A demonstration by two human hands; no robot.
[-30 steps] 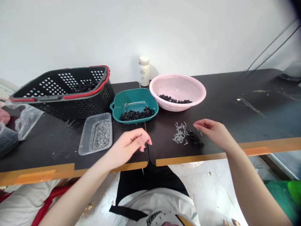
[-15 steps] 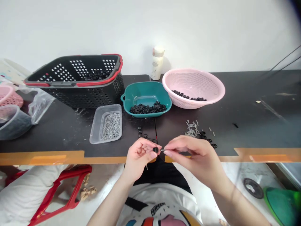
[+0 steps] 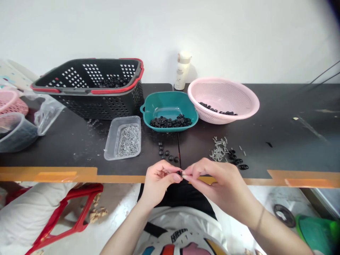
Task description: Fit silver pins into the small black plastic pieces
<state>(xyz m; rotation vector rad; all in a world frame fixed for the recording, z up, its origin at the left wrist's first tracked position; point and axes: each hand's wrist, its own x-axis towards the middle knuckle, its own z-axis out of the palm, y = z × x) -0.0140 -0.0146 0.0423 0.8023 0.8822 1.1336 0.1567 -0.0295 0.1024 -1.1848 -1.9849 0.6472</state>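
Your left hand (image 3: 159, 181) and right hand (image 3: 216, 186) are together just over the bench's (image 3: 289, 141) front edge, both pinched nearly shut. The small black ring (image 3: 180, 173) sits between them: your left fingertips (image 3: 172, 173) have hold of it, and your right fingertips (image 3: 187, 176) press against its right side. Anything thin going through the ring is too small to tell from this view.

Just beyond your hands, a short cluster of loose black rings (image 3: 166, 153) lies on the bench. To the right of your right hand are a scatter of steel pins (image 3: 219, 149) and another group of black rings (image 3: 236, 162), close together.

Further back, from left to right: a clear plastic tray (image 3: 108, 145) of steel pins, a teal dish (image 3: 195, 118) holding black rings, and a pink colander (image 3: 239, 106) with more black rings. A black basket (image 3: 87, 109) with a red rim stands behind the tray, with black rings inside.
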